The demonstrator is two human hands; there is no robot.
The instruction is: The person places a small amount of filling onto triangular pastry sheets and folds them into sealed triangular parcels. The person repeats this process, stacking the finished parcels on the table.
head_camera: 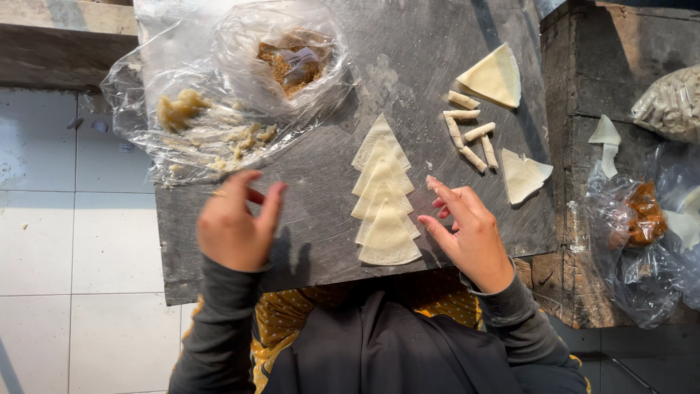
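Overhead, both hands bare and open-fingered, left hand (233,226), right hand (467,230) beside overlapping triangular dough sheets (384,201), floured grey board (321,233).

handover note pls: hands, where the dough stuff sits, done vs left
Left hand: empty, fingers curled, over the grey board. Right hand: empty, beside the overlapping row of wrapper triangles.
Done: six rolled pieces at upper right.
Left: the row, a stack of wrappers, two loose wrappers. Filling in the plastic bags at upper left.
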